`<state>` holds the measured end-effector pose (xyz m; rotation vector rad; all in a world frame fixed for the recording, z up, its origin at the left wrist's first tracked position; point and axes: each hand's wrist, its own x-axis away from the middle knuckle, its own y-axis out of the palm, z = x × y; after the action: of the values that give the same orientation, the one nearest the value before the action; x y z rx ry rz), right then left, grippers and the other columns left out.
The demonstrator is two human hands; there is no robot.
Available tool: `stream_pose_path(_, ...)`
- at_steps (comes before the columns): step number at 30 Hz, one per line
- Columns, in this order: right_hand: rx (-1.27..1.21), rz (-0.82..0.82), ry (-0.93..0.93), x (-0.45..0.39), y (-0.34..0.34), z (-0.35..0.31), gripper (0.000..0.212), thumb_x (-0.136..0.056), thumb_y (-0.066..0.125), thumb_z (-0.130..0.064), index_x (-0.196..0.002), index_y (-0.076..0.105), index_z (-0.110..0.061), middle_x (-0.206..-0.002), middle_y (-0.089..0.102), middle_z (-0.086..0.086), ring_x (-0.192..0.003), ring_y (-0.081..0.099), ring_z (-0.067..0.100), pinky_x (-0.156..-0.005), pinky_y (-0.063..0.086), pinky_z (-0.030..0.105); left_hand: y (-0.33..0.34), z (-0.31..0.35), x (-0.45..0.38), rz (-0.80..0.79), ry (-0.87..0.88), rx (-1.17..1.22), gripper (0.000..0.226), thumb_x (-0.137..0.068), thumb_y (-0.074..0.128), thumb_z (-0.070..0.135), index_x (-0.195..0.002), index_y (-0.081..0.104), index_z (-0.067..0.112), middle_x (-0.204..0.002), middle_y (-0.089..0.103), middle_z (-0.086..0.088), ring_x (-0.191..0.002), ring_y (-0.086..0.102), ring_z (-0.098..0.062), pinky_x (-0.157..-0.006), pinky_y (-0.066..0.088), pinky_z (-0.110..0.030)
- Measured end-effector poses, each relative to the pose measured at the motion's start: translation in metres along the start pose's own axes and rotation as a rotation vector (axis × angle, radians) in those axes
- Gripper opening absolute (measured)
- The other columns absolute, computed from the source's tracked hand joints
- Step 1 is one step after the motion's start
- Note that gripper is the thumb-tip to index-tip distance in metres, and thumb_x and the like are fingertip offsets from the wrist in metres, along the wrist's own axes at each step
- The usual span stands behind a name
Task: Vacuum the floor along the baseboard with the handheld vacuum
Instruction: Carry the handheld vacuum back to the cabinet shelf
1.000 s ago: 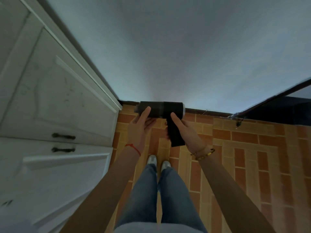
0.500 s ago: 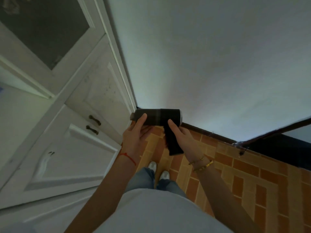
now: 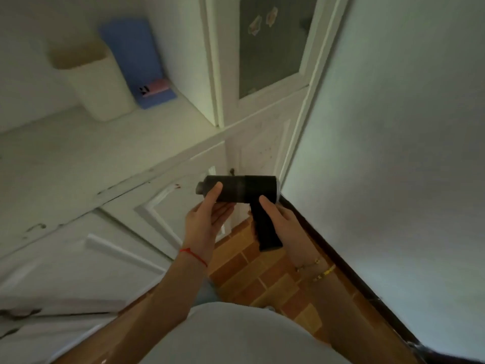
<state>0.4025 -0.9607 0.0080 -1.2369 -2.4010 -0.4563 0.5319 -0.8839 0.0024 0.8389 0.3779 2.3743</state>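
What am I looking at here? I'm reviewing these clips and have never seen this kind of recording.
There is no machine: the camera sits on a person's head and looks down at their own two bare hands. The right hand grips the handle of a black handheld vacuum, and the left hand steadies its barrel. On the left stands a white cabinet, whose counter carries a cream bin. Below lies the brick-pattern floor, with a dark baseboard along the wall. No vacuuming yet.
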Motion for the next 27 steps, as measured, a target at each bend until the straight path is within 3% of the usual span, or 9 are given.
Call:
stream_pose_path(3,0.087,-0.139,-0.03,-0.007,0.04,-0.008,0.047,-0.094,0.051,-0.043,-0.104,0.065,0.001,-0.071,0.067,0.01,-0.06,0.064,0.018,-0.06,0.054,0.026,-0.034,0.026,0.002,0.062,0.061,0.053,0.023,-0.088,0.069,0.027,-0.104,0.067,0.011,-0.101,0.077,-0.011,-0.097,0.074,-0.02,-0.088,0.059,-0.028)
stream_pose_path(8,0.179,-0.282,-0.072,-0.014,0.123,-0.009,0.048,-0.094,0.051,-0.044,-0.106,0.064,0.0,-0.074,0.066,0.014,-0.065,0.064,0.023,-0.066,0.054,0.031,-0.102,0.075,0.001,0.148,0.124,0.117,0.034,-0.086,0.071,0.032,-0.111,0.066,0.009,-0.104,0.076,-0.012,-0.099,0.074,-0.021,-0.09,0.058,-0.029)
stream_pose_path(19,0.265,-0.434,-0.151,-0.006,0.346,0.013,0.045,-0.094,0.052,-0.042,-0.105,0.063,0.0,-0.076,0.069,0.012,-0.064,0.066,0.018,-0.065,0.054,0.026,-0.283,0.199,0.01,0.34,0.256,0.173,0.027,-0.085,0.073,0.03,-0.102,0.067,0.009,-0.089,0.078,-0.008,-0.094,0.075,-0.021,-0.089,0.057,-0.03)
stream_pose_path(24,0.304,-0.435,-0.164,-0.009,0.428,0.017,0.047,-0.094,0.053,-0.042,-0.109,0.059,0.002,-0.075,0.069,0.014,-0.058,0.064,0.018,-0.058,0.053,0.026,-0.349,0.244,0.002,0.361,0.275,0.16,0.037,-0.086,0.073,0.033,-0.112,0.065,0.009,-0.101,0.076,-0.011,-0.094,0.075,-0.018,-0.089,0.057,-0.029)
stream_pose_path(27,0.34,-0.425,-0.15,-0.016,0.466,0.015,0.047,-0.093,0.054,-0.042,-0.11,0.056,0.001,-0.074,0.069,0.013,-0.055,0.064,0.018,-0.054,0.053,0.026,-0.376,0.266,-0.008,0.385,0.274,0.187,0.031,-0.085,0.074,0.031,-0.106,0.065,0.01,-0.098,0.075,-0.011,-0.092,0.075,-0.019,-0.087,0.059,-0.029)
